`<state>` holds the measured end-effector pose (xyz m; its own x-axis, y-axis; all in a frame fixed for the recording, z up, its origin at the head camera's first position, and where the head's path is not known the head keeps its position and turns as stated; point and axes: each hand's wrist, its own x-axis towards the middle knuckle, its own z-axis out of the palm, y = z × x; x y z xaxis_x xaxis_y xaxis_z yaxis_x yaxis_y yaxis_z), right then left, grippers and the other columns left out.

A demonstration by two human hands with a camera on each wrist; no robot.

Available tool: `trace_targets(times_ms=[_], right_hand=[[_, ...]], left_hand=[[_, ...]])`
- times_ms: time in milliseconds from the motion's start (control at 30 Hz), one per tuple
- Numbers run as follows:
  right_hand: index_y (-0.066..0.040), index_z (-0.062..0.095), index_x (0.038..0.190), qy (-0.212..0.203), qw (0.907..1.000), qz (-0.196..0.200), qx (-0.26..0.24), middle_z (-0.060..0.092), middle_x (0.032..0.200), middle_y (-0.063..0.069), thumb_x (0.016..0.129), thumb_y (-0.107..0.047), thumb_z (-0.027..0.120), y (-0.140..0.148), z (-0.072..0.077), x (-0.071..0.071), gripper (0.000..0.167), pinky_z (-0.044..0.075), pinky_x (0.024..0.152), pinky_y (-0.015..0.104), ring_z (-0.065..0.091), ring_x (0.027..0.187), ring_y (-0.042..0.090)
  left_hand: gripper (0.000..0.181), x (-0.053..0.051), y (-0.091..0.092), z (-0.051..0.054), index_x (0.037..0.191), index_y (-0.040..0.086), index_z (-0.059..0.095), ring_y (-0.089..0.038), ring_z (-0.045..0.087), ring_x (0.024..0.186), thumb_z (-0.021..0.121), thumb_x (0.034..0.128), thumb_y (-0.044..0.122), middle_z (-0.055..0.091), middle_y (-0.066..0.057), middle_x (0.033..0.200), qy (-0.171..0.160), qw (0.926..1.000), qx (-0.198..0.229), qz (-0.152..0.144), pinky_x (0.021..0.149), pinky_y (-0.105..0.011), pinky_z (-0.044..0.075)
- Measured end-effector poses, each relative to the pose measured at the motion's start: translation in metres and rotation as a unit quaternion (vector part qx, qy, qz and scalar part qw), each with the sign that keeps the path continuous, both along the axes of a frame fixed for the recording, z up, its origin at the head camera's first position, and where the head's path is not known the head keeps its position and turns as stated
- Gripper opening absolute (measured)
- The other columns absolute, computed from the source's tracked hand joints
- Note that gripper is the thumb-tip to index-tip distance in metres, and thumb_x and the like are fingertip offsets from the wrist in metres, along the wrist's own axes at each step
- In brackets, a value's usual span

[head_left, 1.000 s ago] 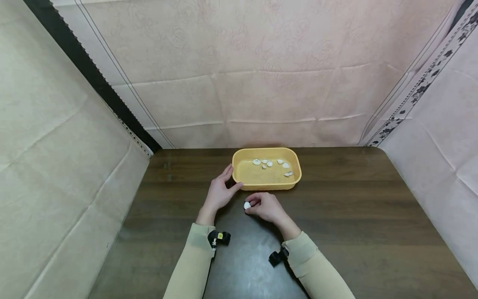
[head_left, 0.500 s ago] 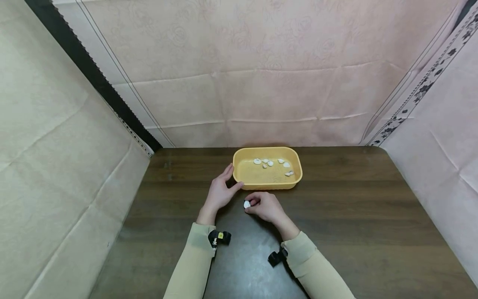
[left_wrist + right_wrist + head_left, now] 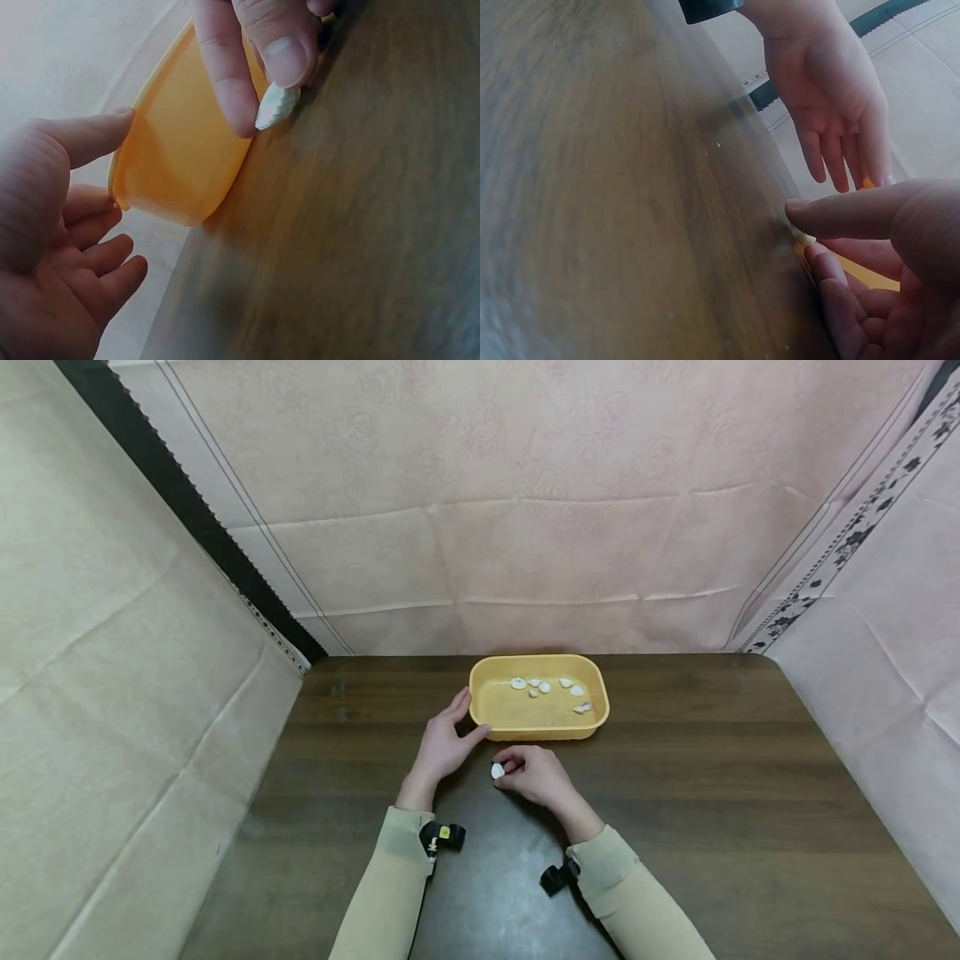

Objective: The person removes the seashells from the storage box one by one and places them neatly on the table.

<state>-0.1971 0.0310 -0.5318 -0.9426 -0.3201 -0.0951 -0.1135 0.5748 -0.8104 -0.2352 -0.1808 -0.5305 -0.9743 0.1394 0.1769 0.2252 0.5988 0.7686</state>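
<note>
A small white seashell (image 3: 497,771) is pinched between the thumb and fingers of my right hand (image 3: 534,776), just in front of the tray, near the table surface. Its ridged edge shows in the left wrist view, where the seashell (image 3: 277,106) is tilted. The yellow plastic tray (image 3: 540,733) stands at the table's back edge with several white shells (image 3: 518,683) scattered inside. My left hand (image 3: 438,746) touches the tray's left end, the thumb at the front corner and the fingers along the side, without curling round it. In the right wrist view the right thumb partly hides the seashell (image 3: 804,237).
The dark wood-grain table (image 3: 712,793) reaches to both sides of the tray. A pale cloth wall (image 3: 480,560) rises right behind the table's back edge, and cloth side walls (image 3: 150,693) flank it. Each wrist carries a small black camera (image 3: 452,837).
Both hands, the tray and the pinched seashell hold their places. Only a very slight shift of the whole head view is visible.
</note>
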Motion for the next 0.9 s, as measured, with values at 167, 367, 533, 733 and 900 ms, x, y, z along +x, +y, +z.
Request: trace_targets(times_ms=[167,367,533,733,900], right_hand=[[-0.014,0.082,0.110,0.002,1.0000,0.002,0.000,0.073,0.091,-0.003,0.084,-0.016,0.092,0.0010,-0.0009,0.0000,0.028,0.056,0.076,0.035,0.065,0.077,0.011],[-0.014,0.082,0.109,0.001,1.0000,0.004,-0.002,0.072,0.089,-0.004,0.084,-0.016,0.092,0.0019,-0.0027,-0.0010,0.027,0.056,0.075,0.035,0.065,0.076,0.011],[-0.015,0.083,0.107,0.001,1.0000,0.003,0.003,0.072,0.087,-0.005,0.084,-0.017,0.092,0.0018,-0.0037,-0.0016,0.025,0.055,0.074,0.034,0.065,0.075,0.010],[-0.015,0.082,0.107,-0.003,1.0000,0.001,0.008,0.071,0.085,-0.006,0.084,-0.017,0.092,0.0016,-0.0034,-0.0013,0.025,0.055,0.074,0.033,0.064,0.075,0.010],[-0.014,0.082,0.109,-0.004,1.0000,0.002,0.006,0.071,0.085,-0.006,0.084,-0.018,0.092,0.0021,-0.0038,-0.0011,0.027,0.054,0.073,0.033,0.064,0.075,0.010]], left_hand=[[0.076,0.0006,0.0008,0.0012,0.160,0.000,0.044,-0.028,0.040,0.154,0.079,0.0997,0.028,0.040,-0.011,0.170,0.003,1.0000,-0.001,-0.001,0.125,-0.048,0.034],[0.076,0.0010,0.0012,0.0020,0.161,0.002,0.043,-0.028,0.039,0.155,0.079,0.0997,0.029,0.040,-0.012,0.170,0.000,1.0000,0.002,0.001,0.125,-0.048,0.034],[0.076,0.0002,0.0010,0.0000,0.162,0.004,0.042,-0.027,0.038,0.155,0.079,0.1000,0.029,0.039,-0.010,0.170,-0.005,1.0000,0.001,0.003,0.125,-0.047,0.033],[0.076,0.0012,0.0010,0.0018,0.161,0.003,0.043,-0.027,0.038,0.155,0.079,0.0997,0.030,0.039,-0.006,0.171,-0.009,0.9999,0.003,0.005,0.125,-0.047,0.033],[0.076,0.0009,0.0008,0.0016,0.161,0.002,0.044,-0.028,0.039,0.155,0.080,0.0991,0.029,0.039,-0.008,0.170,-0.004,1.0000,0.005,0.003,0.125,-0.047,0.033]])
